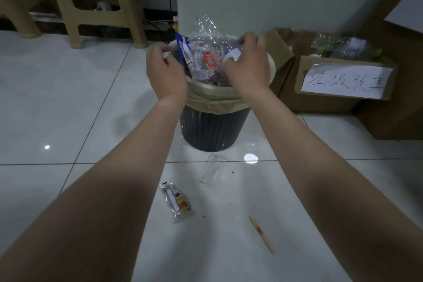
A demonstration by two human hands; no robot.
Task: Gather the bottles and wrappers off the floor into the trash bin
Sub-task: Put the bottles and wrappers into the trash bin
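Our hands are working apart at the trash bin [215, 130]: right hand [248, 64] clutching wrappers [206, 59] heaped above its rim, left hand [166, 71] curling at that rim, grip unclear. Pressing this overfull heap, we are risking spilling pieces beside the snack wrapper [177, 201] lying before the bin.

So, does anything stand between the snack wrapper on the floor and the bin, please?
Only a clear wrapper lies on the floor between them. The bin itself is heaped with trash, with the left hand and right hand over its mouth.
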